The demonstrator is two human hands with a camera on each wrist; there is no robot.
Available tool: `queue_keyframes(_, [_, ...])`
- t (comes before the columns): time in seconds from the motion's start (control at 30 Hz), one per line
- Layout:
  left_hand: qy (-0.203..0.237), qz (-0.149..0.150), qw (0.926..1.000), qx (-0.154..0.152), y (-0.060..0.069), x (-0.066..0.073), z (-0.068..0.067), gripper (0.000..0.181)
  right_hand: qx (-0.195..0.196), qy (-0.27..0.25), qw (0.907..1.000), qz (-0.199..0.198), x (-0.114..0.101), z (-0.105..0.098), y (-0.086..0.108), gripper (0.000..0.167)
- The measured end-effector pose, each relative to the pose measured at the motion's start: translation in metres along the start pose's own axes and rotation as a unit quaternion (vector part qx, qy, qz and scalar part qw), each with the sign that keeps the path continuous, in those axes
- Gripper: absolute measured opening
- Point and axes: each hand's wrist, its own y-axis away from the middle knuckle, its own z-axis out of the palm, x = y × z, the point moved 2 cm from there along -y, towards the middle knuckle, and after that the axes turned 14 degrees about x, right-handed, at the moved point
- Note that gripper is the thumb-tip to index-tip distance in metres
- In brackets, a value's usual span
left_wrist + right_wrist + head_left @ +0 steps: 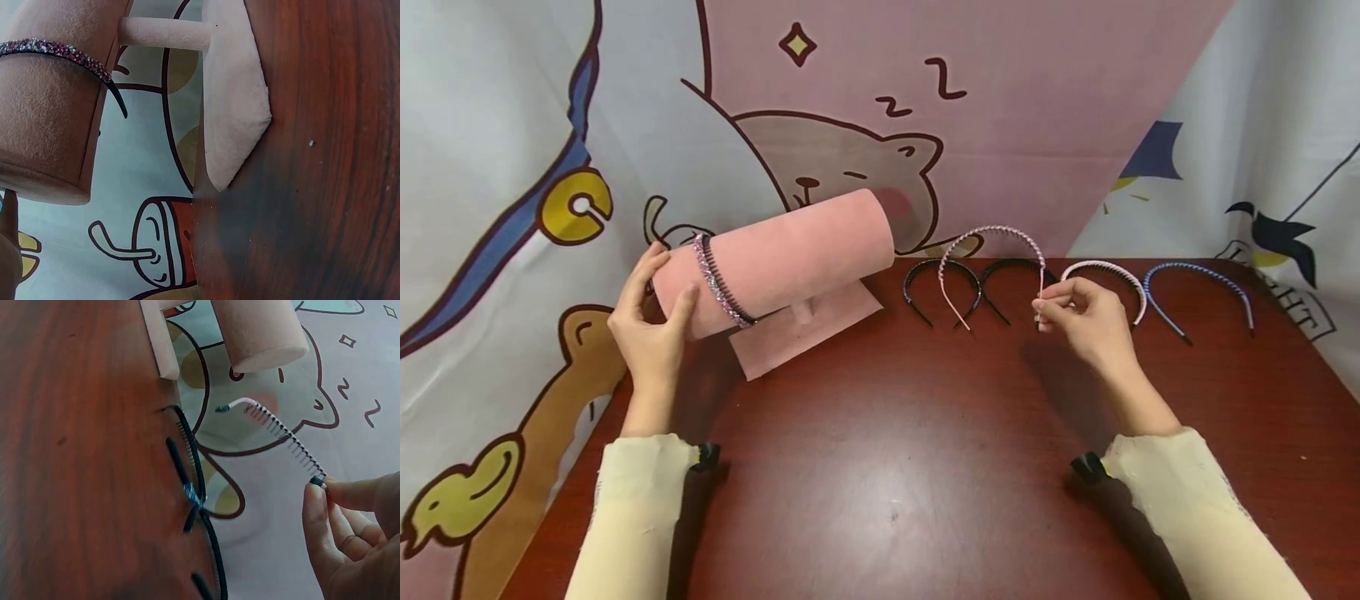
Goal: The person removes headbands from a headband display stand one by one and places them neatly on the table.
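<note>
A pink padded headband stand [805, 258] has a fat roll on a short post over a flat base. My left hand [651, 333] grips the roll's left end, thumb in front and fingers behind. Around the roll near that hand sits a glittery headband [718, 286] with dark teeth, seen also as a sparkling headband [59, 49] in the left wrist view. My right hand [1092, 323] pinches one end of a thin pink toothed headband [1000, 229], raised with its arch upward. In the right wrist view, thumb and fingertips meet at the dark tip of this pink headband [281, 432].
Along the table's back stand a dark headband [906, 287], a black headband [996, 308], a pale pink headband [1144, 304] and a blue headband [1198, 267]. A cartoon-printed cloth [1015, 125] hangs behind the reddish-brown table [887, 467].
</note>
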Motion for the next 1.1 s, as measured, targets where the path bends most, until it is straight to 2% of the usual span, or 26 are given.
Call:
queue_keyframes(0.17, [0.000,0.007,0.9999,0.008,-0.001,0.002,-0.003,0.042,-0.031,-0.023,0.9992,0.014,0.015,-0.018,0.016,0.014])
queue_keyframes(0.3, [-0.002,0.012,0.9999,0.006,-0.001,0.002,-0.004,0.042,-0.041,-0.028,0.9986,0.018,0.027,-0.030,0.029,0.007])
queue_keyframes(0.47, [-0.001,0.005,1.0000,0.008,-0.002,0.004,-0.004,0.042,-0.057,-0.006,0.9981,0.023,0.042,-0.040,0.042,0.016])
queue_keyframes(0.73, [0.013,0.002,0.9998,0.013,-0.002,0.003,-0.004,0.043,-0.101,0.022,0.9930,0.057,0.059,-0.053,0.055,0.022])
queue_keyframes(0.93, [0.006,0.006,0.9999,0.007,-0.001,0.002,-0.001,0.043,-0.128,0.047,0.9868,0.088,0.069,-0.060,0.059,0.025])
queue_keyframes(1.1, [0.011,0.003,0.9999,0.006,0.000,0.000,0.001,0.043,-0.162,0.034,0.9789,0.121,0.077,-0.063,0.060,0.022])
